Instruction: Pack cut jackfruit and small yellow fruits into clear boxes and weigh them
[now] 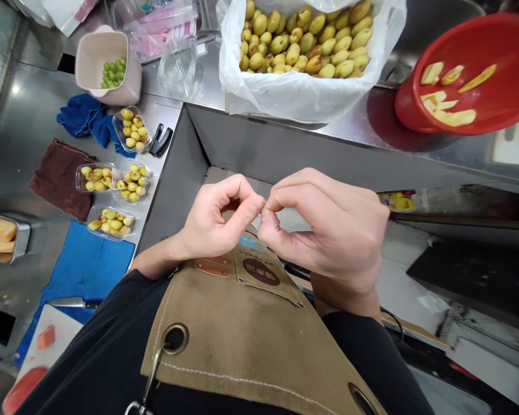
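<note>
My left hand (214, 222) and my right hand (333, 230) meet in front of my chest, above the brown apron (225, 340). Thumb and forefinger are pinched together on both, and the fingertips touch or nearly touch. Whatever lies between them, if anything, is too small to make out. Beyond my hands, a box lined with a white plastic bag (281, 95) stands on the steel counter, full of yellow-green fruits (305, 43) with brown patches that look like jujubes. To the left, several clear plastic tubs (111, 223) hold the same kind of fruit.
A black stapler (160, 140) lies by the tubs. Farther left are a pale bin with green grapes (113, 74), brown and blue cloths (86, 259), a knife (73, 302) and a cutting board (60, 328). A red basket (508, 75) with pale peel-like pieces stands at the right.
</note>
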Action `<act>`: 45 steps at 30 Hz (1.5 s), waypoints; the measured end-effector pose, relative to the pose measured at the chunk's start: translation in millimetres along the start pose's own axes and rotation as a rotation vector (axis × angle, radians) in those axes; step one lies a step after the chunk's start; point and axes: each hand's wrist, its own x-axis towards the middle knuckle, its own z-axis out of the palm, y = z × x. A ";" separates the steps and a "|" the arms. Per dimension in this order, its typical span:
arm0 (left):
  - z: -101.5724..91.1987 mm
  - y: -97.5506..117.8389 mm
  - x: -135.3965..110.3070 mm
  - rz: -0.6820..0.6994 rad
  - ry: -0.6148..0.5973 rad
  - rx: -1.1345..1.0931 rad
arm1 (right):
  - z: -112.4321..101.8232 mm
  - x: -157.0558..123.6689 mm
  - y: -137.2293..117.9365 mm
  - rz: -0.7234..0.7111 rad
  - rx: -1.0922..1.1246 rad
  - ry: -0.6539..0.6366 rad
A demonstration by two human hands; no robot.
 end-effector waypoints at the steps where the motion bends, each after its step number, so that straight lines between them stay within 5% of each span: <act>1: -0.2 0.5 1.7 -0.005 0.001 0.005 | 0.6 1.9 2.2 -0.010 -0.016 -0.003; 22: 1.8 -13.1 52.3 -0.129 0.012 0.012 | 5.7 35.6 66.3 -0.072 0.039 -0.085; 35: -0.2 -50.7 110.2 -0.232 0.122 -0.087 | 18.5 73.3 140.4 0.003 0.187 -0.134; 38: -20.7 -78.6 133.5 -0.174 0.331 -0.067 | 22.4 77.1 169.4 0.096 0.223 -0.118; 40: -50.5 -104.5 154.2 -0.119 0.537 0.033 | 24.1 77.8 190.1 0.157 0.234 -0.113; 45: -167.9 -172.9 213.3 -0.231 0.965 0.579 | 21.4 88.4 236.5 0.228 0.228 -0.145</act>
